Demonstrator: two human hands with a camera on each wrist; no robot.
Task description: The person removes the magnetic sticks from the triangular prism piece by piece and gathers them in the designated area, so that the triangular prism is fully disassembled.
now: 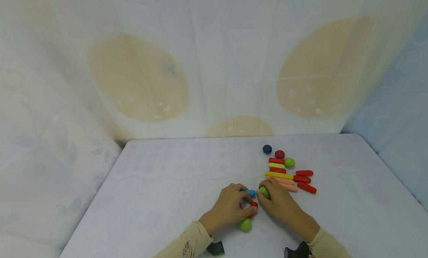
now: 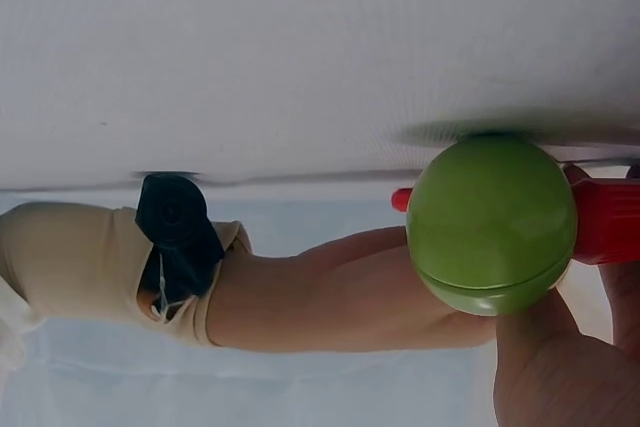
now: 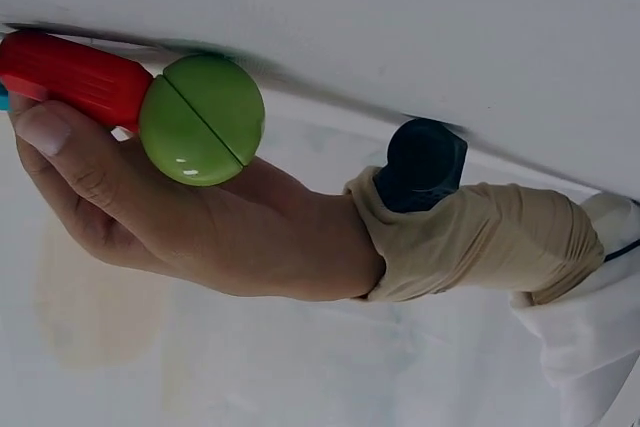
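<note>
Green ball (image 1: 245,224) sits on the table (image 1: 160,183) at the near end of a red rod (image 1: 253,208), just below our left hand (image 1: 228,209). We hold that rod with the left thumb and fingers curled round it. A blue rod (image 1: 249,192) shows at the left fingertips, on the far side. Our right hand (image 1: 280,202) grasps a second green ball (image 1: 264,192), fingers curled over it, right beside the blue rod's end. The two hands are nearly touching.

From the head camera, the red rod is mostly hidden under the left hand; we cannot tell its full length there. The right wrist view shows it plainly: red rod (image 3: 75,77) joined end-on to the green ball (image 3: 201,119), with the left thumb lying along the rod. The left wrist view shows the same ball (image 2: 491,224) close up, the rod (image 2: 600,219) emerging behind it, and the right forearm beyond.

Long axis of the red rod runs roughly near–far, tilted slightly right at the far end; the ball end points toward us.

Farther right lie a stack of rods (image 1: 281,175) and three loose balls (image 1: 279,154).
</note>
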